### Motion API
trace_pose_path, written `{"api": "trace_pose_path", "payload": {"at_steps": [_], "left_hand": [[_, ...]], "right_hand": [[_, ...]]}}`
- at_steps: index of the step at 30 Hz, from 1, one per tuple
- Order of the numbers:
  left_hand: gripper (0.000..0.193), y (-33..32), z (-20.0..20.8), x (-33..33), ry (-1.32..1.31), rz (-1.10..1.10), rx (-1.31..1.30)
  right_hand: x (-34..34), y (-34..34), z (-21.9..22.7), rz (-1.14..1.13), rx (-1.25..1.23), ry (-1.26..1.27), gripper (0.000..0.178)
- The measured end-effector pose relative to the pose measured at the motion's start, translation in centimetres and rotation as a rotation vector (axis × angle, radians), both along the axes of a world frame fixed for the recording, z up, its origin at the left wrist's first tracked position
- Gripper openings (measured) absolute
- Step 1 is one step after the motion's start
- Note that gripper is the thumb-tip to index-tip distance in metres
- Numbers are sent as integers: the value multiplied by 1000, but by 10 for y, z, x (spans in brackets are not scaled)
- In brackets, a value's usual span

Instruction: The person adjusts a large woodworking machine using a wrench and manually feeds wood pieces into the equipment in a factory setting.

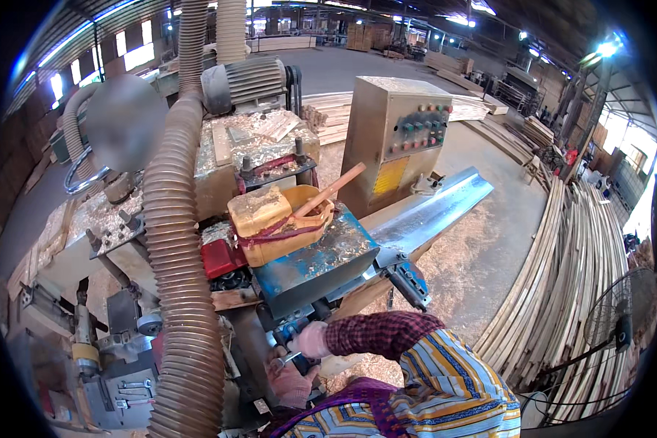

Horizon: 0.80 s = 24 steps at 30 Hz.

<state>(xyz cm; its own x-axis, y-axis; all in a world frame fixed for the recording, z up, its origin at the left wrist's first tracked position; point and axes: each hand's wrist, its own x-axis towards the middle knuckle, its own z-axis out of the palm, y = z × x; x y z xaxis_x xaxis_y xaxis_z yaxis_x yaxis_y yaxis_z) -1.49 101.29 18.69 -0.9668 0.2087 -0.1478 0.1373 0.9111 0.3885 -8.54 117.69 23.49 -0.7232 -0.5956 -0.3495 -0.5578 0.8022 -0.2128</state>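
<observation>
My right hand [310, 340], in a pale pink glove with a checked sleeve behind it, is closed round a short shiny metal wrench [290, 358]. Just below it, my left hand [290, 385], also gloved in pink, has its thumb spread from its fingers beside the wrench's lower end. Both hands are low at the near side of a woodworking machine, below its blue metal cover [314, 266]. What the wrench's end meets is too small to make out. On the cover's left part sits a cut-open yellow plastic container [277, 252] with a wooden stick [332, 188] leaning out.
A ribbed dust hose [179, 277] hangs close left of my hands. More wrenches [135, 385] lie on a plate at the lower left. Ahead stands a control box [398, 142]; a metal chute [438, 212] runs right. Long wood strips [562, 263] and a fan [620, 321] stand right.
</observation>
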Motion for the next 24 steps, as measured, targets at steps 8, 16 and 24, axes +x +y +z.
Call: {"api": "trace_pose_path", "payload": {"at_steps": [8,16,24], "left_hand": [[107,-11,-2,2,211,-70,-91],[100,-12,-14,10,232,-82,36],[103,-14,-15,-30,275,-125,167]], "right_hand": [[21,-8,0,-357,-217,5,24],[-17,18,-10,285,16,-78,21],[-59,3,-62,470,-156,319,31]]}}
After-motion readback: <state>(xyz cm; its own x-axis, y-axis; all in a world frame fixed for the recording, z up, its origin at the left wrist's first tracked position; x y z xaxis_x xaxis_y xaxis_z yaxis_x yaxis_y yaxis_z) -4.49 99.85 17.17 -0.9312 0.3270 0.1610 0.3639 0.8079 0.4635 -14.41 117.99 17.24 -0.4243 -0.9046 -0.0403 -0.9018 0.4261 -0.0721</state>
